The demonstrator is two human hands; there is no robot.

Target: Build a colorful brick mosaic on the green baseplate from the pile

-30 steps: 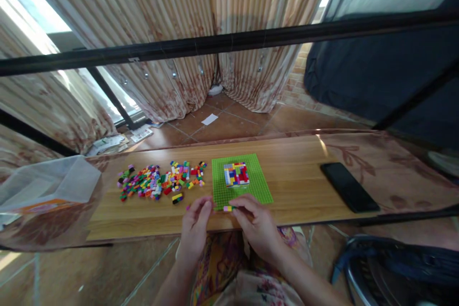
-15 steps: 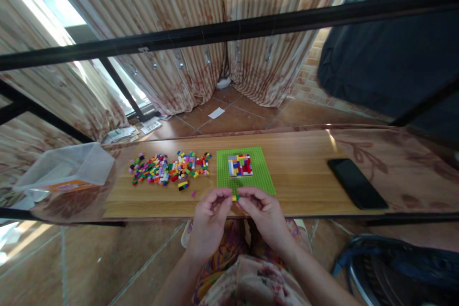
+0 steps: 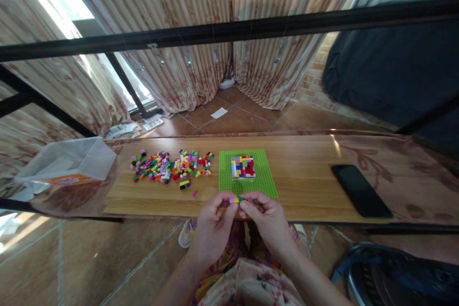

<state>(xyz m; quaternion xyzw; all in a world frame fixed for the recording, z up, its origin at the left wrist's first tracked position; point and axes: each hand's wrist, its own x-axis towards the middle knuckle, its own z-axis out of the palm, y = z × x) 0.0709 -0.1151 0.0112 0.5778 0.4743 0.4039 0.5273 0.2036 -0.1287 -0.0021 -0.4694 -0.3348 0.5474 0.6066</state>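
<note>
Between my fingertips, near the table's front edge, is a small row of toy bricks in pink, yellow and green. My left hand pinches its pink end, and my right hand pinches the green end. How the bricks join is too small to tell. Just beyond my hands lies a green baseplate. On it stands a low, roughly square build of many-coloured bricks. To the left of my left hand, a tiny magenta piece and a yellow-and-black brick cluster rest on the wood.
A spread of loose bricks covers the left part of the wooden table. Further left stands a clear plastic bin. A black phone lies at the right. A dark metal bar crosses beyond the table.
The pink end of the brick row now shows at my left fingertips; before, mainly yellow and green showed. Both hands keep their pinch. The whole view has shifted slightly.
</note>
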